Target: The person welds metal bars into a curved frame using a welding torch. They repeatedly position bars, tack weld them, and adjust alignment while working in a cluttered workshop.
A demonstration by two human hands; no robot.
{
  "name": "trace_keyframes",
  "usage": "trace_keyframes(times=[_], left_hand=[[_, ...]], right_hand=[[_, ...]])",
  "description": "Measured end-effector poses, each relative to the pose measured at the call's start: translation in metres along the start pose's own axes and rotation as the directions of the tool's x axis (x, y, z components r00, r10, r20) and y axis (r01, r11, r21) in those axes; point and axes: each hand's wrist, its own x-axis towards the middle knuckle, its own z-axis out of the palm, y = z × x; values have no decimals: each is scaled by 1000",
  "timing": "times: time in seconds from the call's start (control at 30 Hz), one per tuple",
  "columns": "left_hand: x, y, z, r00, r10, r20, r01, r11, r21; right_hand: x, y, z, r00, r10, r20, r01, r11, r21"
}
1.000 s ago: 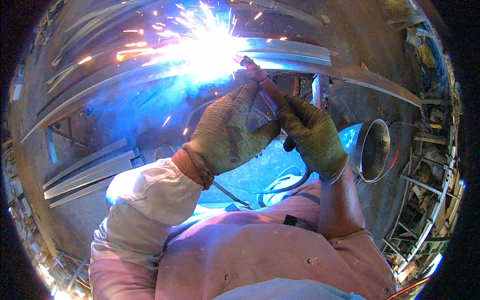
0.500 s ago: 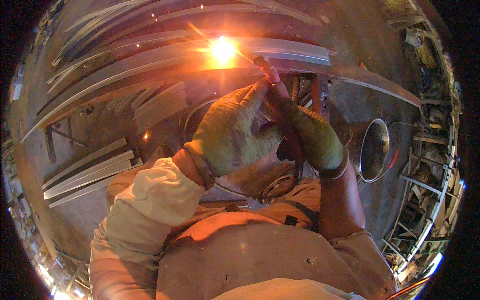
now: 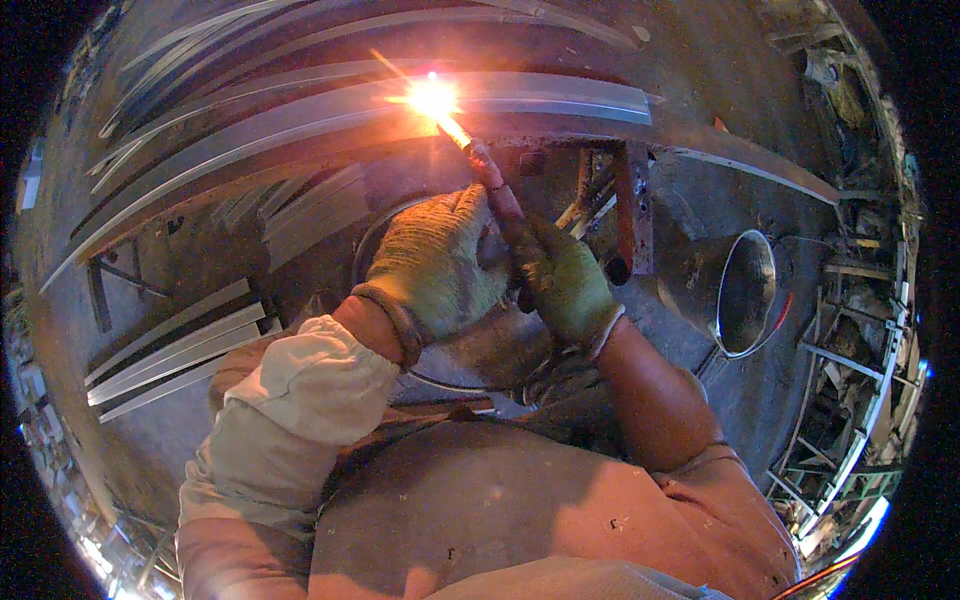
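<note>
A welding torch [image 3: 505,205] points away from me, its tip at a glaring arc [image 3: 433,98] on a long flat metal bar [image 3: 560,98]. My right hand [image 3: 572,285], in a yellowish work glove, is closed around the torch's handle. On the other side my left hand [image 3: 435,262], gloved as well, has its fingers closed against the torch near its neck. The glare hides the spot where tip and bar meet. Part of the handle is covered by the right glove.
More long metal strips [image 3: 240,45] lie beyond the bar. A rusty steel leg [image 3: 634,215] stands below the work, and a metal bucket [image 3: 745,295] sits to the right. Several cut bars [image 3: 185,350] are on the floor at left; a metal rack [image 3: 845,365] runs along the far right.
My right hand has shifted left, and the torch now stands at a steeper angle. My left hand has come slightly nearer to me. The arc has crept a little left along the bar.
</note>
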Motion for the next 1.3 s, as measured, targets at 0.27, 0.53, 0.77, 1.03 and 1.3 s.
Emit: trace_keyframes(times=[0.27, 0.53, 0.77, 1.03, 1.3], left_hand=[[0, -3, -5, 1000, -13, 12, 12, 1000, 19], [-2, -7, -4, 1000, 12, -12, -11, 998, 55], [-3, -8, -7, 998, 50, -45, -47, 996, 77], [-6, -17, -5, 992, 105, -72, -98, 990, 103], [-5, -13, -6, 994, 99, -52, -92, 988, 121]], right_hand=[[9, 22, 10, 939, -342, -32, 290, 840, -458], [7, 3, 13, 997, 69, -42, -76, 976, -206], [5, 6, 16, 995, -52, -84, 37, 984, -175], [6, 21, 17, 996, -10, -86, -7, 979, -202], [7, 21, 17, 991, -78, -104, 56, 978, -200]])
